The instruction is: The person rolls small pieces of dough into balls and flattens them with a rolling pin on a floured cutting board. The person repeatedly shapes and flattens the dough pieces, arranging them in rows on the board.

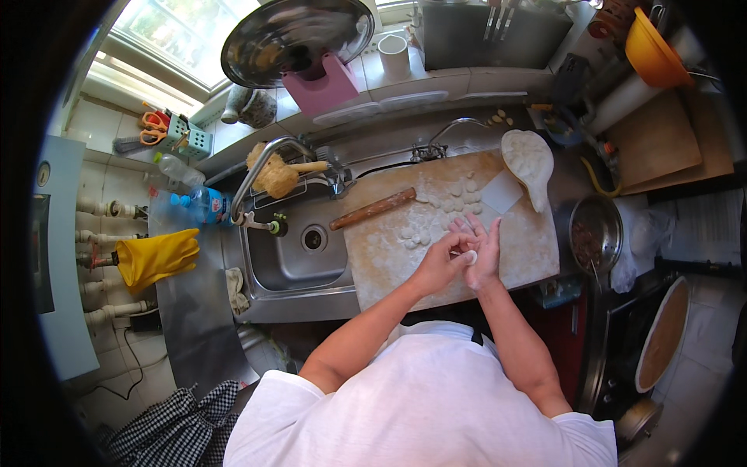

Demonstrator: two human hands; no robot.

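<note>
My left hand (442, 262) pinches a small white piece of dough (468, 257) against the palm of my right hand (483, 254). The right palm is turned up, with its fingers extended and apart. Both hands are above a floured wooden board (385, 286). Past the fingertips, several small dough pieces (458, 203) lie in a loose cluster, and a smaller group (415, 236) sits to the left. A wooden rolling pin (372, 208) rests slantwise at the board's left. At the far right of the board are a white flat square (502, 191) and a gourd-shaped ladle (541, 201) full of flour.
A steel sink (292, 271) with a curved tap (257, 175) adjoins the board's left side. On the right stands a metal pot (617, 233) holding a dark reddish, meat-like mixture and a utensil. A yellow rubber glove (157, 257) and plastic bottles (210, 205) are farther left.
</note>
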